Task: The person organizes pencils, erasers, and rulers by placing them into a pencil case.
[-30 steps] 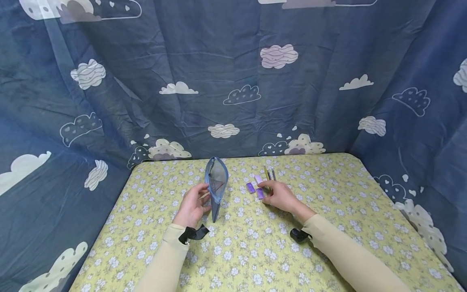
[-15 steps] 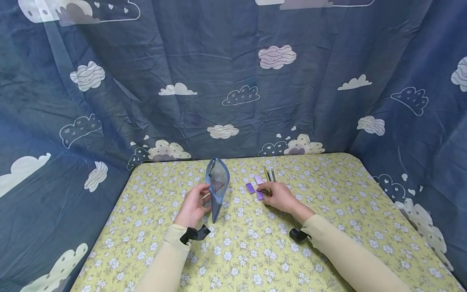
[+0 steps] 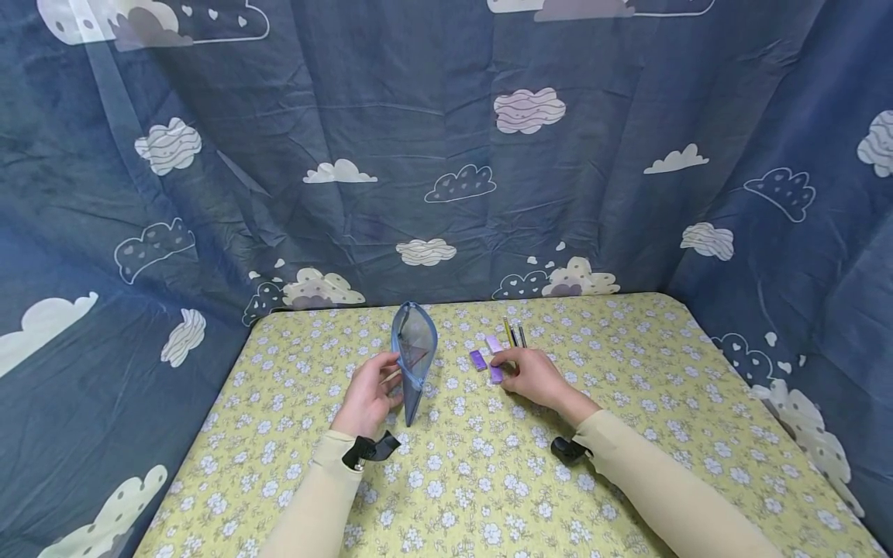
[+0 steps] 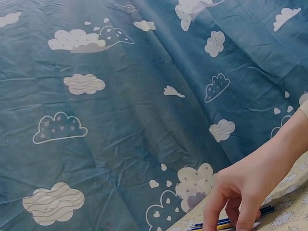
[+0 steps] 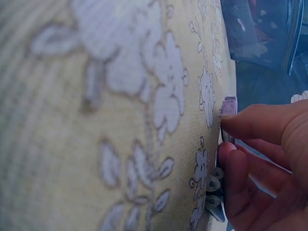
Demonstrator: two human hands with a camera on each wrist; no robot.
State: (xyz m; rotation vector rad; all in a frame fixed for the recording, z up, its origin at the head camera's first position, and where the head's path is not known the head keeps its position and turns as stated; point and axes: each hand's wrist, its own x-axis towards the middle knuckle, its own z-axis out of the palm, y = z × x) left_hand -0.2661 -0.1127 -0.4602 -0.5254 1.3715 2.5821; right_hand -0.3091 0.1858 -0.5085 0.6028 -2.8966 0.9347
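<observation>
My left hand (image 3: 368, 395) holds a blue-grey see-through zip pouch (image 3: 416, 341) upright by its side, thumb and fingers at its edge. The pouch's mouth gapes towards the right. Over the small purple erasers, my right hand (image 3: 536, 377) has its thumb and fingertips on the nearest eraser (image 3: 496, 375); in the right wrist view the thumb presses against this eraser (image 5: 230, 107). A darker purple eraser (image 3: 477, 360) lies just left, and a pale lilac eraser (image 3: 493, 343) behind. Several pencils (image 3: 515, 335) lie partly hidden beyond the right hand, their ends (image 5: 212, 185) close under its curled fingers.
A yellow floral cloth (image 3: 446, 480) covers the table. Dark blue cloud-print curtains (image 3: 391, 217) stand along its back and sides. Each wrist wears a black strap; the right one carries a small dark camera (image 3: 568, 450).
My right fingertips have shifted very slightly down onto the nearest purple eraser. The left hand and the pouch stay practically where they were.
</observation>
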